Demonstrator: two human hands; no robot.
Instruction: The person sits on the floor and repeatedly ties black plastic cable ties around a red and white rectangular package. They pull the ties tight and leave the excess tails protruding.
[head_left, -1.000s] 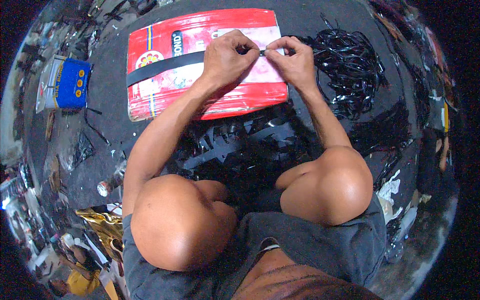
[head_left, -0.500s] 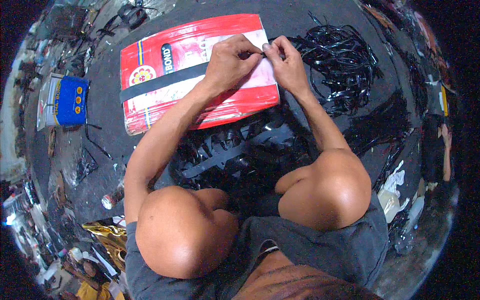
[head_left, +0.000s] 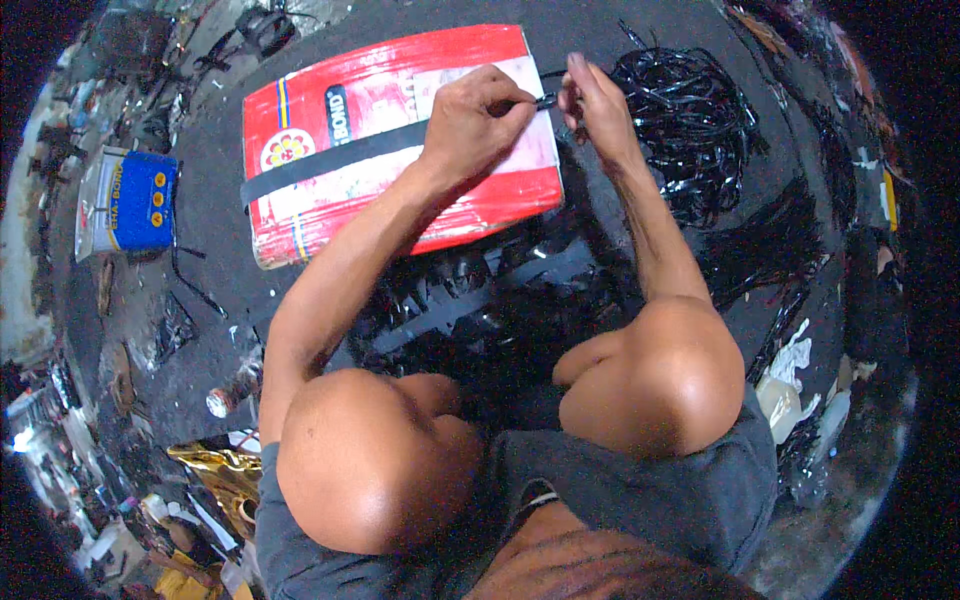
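Note:
A flat red-and-white printed panel [head_left: 370, 100] lies in front of me, with a wide black band [head_left: 335, 160] running across it. At its right edge my left hand [head_left: 475, 120] is closed, thumb and index finger pinching the end of a black strip [head_left: 546, 101]. Just past that edge is my right hand [head_left: 605, 115], thumb raised and fingers loosely bent, close to the strip's end. I see nothing clearly gripped in it. A tangled bundle of glossy black strips [head_left: 690, 120] lies to the right of this hand.
A blue-and-white tin [head_left: 140, 200] stands at the left. Black material with a grey strip [head_left: 480, 300] lies between the panel and my knees. Loose black strands [head_left: 770, 235] spread at the right. Gold foil [head_left: 220, 470] and scraps are at lower left, white plastic [head_left: 785, 400] at lower right.
My right hand has moved slightly right and up, away from the left hand, and its pinch has loosened. The left hand has shifted a little right, still pinching.

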